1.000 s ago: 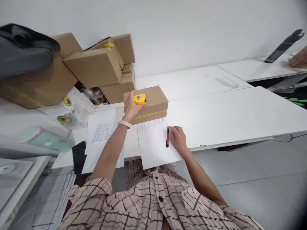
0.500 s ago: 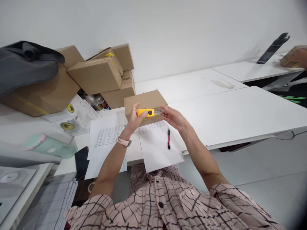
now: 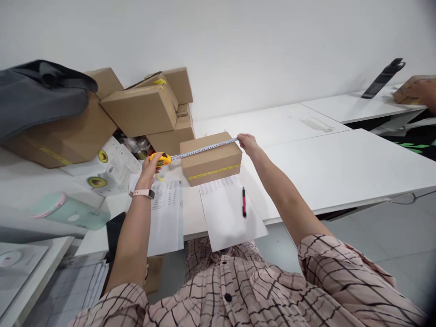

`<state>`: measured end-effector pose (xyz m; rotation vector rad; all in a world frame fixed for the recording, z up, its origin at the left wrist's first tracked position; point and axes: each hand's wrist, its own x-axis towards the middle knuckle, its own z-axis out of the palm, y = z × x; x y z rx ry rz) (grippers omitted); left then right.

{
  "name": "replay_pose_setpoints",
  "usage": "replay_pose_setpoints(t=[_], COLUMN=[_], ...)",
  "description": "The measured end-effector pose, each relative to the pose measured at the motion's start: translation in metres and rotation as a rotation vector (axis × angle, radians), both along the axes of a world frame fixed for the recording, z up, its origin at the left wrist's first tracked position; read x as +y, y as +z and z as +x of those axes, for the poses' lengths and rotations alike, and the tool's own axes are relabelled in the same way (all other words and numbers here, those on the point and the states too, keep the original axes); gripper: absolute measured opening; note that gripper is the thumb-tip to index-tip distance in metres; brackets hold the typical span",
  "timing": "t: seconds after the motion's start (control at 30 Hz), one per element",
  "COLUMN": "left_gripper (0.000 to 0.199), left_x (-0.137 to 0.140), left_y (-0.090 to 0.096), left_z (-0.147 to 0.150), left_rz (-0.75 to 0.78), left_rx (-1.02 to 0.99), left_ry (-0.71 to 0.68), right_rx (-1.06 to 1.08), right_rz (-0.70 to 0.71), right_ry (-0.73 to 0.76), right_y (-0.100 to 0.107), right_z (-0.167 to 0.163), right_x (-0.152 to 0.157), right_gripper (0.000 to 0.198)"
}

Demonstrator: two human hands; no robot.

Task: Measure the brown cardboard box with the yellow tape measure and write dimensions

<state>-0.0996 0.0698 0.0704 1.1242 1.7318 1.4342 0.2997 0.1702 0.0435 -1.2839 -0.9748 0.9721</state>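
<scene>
A closed cardboard box [image 3: 213, 165] with a yellow tape strip along its near side sits on the white table. Left of it, my left hand [image 3: 150, 169] is wrapped round the yellow case of a tape measure [image 3: 162, 159]. The metal blade [image 3: 207, 147] runs out across the box's top. At the box's far right corner, my right hand [image 3: 248, 142] pinches the blade's free end. Printed sheets [image 3: 226, 215] lie in front of the box, with a red and black pen [image 3: 244, 202] on the right one.
Several cardboard boxes [image 3: 139, 111] are stacked at the left, a dark grey bag [image 3: 41, 102] on top. White cartons with avocado pictures [image 3: 105, 168] and a mint tumbler [image 3: 71, 211] stand nearer. A black bottle [image 3: 382, 79] and another box [image 3: 410, 91] are far right.
My hands have moved apart, left hand leftward with the case, right hand to the box's right corner. The blade has been drawn out over the box top.
</scene>
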Motion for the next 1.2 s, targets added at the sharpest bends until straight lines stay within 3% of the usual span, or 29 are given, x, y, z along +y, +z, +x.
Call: replay_pose_setpoints(t=[0.27, 0.6, 0.73, 0.83, 0.87, 0.93, 1.0, 1.1, 1.2], left_gripper=[0.043, 0.045, 0.051, 0.053, 0.054, 0.061, 0.060, 0.054, 0.055], left_x=[0.007, 0.008, -0.020, -0.065, -0.082, -0.116, -0.140, -0.147, -0.127], left_y=[-0.003, 0.005, 0.019, 0.012, 0.005, -0.014, -0.034, -0.046, -0.030], left_z=[0.015, 0.033, 0.034, 0.050, 0.060, 0.087, 0.117, 0.156, 0.176], left_rz=[-0.025, -0.015, 0.014, -0.038, -0.081, -0.226, -0.323, -0.292, -0.254], left_rx=[-0.003, -0.030, -0.022, -0.030, -0.055, -0.272, -0.493, -0.729, -0.778], left_ry=[-0.082, -0.132, -0.224, -0.386, -0.470, -0.797, -0.981, -0.939, -0.793], right_rx=[-0.015, -0.157, -0.178, -0.139, -0.136, -0.185, -0.277, -0.368, -0.396], right_rz=[-0.190, -0.128, -0.034, 0.145, 0.200, 0.261, 0.262, 0.220, 0.237], right_ry=[0.045, 0.001, -0.015, 0.082, 0.151, 0.321, 0.477, 0.564, 0.381], right_y=[-0.022, -0.025, -0.008, 0.016, 0.023, 0.035, 0.041, 0.036, 0.024], right_z=[-0.012, -0.012, -0.008, -0.009, -0.011, -0.021, -0.035, -0.059, -0.075], right_x=[0.001, -0.001, -0.003, -0.008, -0.009, -0.012, -0.013, -0.008, 0.004], right_gripper=[0.028, 0.033, 0.032, 0.030, 0.030, 0.031, 0.031, 0.032, 0.036])
